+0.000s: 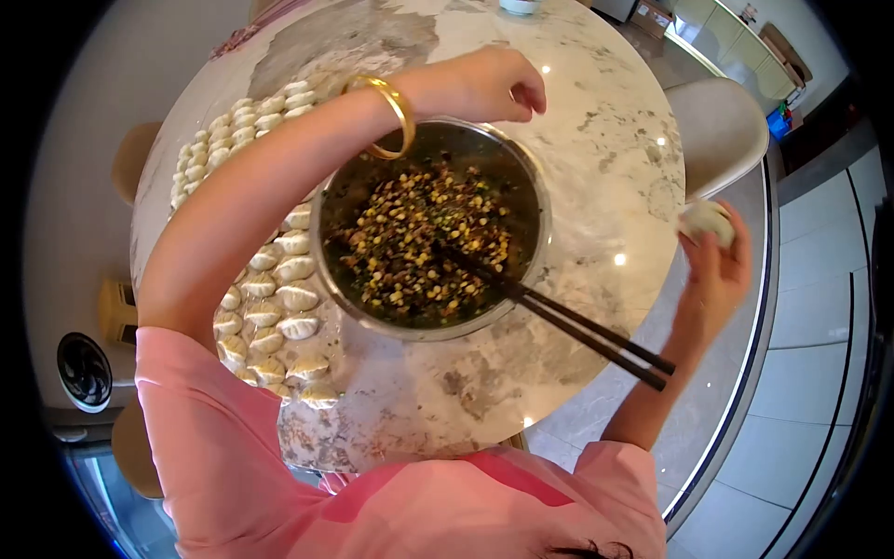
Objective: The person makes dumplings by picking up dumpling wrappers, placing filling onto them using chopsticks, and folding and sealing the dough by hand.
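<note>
My left hand (503, 86), on a forearm with a gold bangle (402, 119), reaches across the far rim of a steel bowl (545, 200). Its fingers are curled closed, and I cannot make out anything in them. In the bowl lies chopped filling (419, 238) with yellow corn-like bits, and a pair of dark chopsticks (587, 331) leans out over the near right rim. Out past the table's right edge, my right hand (722, 265) is raised, its fingers closed around a pale, rounded dumpling (708, 222).
Rows of shaped dumplings (298, 296) cover the left side of the round marble-patterned table (596, 140), partly hidden under my left arm. A white bowl (520, 6) stands at the far edge. A pale chair (717, 135) is on the right, with brown chairs on the left.
</note>
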The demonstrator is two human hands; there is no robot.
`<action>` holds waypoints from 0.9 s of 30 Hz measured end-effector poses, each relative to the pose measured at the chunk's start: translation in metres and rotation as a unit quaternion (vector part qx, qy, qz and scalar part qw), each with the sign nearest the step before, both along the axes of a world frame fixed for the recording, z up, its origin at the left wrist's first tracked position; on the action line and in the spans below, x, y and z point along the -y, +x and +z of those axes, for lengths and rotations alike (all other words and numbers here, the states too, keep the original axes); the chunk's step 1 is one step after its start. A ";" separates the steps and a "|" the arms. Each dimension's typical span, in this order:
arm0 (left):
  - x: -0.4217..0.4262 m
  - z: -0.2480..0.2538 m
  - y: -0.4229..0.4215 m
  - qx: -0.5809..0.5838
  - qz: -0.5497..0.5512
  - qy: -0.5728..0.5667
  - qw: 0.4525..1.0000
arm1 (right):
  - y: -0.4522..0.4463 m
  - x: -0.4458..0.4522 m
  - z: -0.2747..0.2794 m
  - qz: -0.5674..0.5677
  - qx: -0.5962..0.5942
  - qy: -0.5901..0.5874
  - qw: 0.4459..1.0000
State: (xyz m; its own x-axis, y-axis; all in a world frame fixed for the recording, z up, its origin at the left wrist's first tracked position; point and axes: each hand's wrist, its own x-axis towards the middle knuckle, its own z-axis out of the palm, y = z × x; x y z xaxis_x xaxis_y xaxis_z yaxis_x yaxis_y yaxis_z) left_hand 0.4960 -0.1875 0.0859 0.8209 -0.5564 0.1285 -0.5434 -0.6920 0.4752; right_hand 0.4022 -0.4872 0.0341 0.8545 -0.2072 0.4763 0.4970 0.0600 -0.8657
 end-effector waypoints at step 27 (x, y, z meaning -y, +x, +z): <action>0.060 -0.052 0.057 -0.071 0.022 0.391 0.917 | 0.045 -0.048 -0.054 0.175 -0.048 0.115 0.977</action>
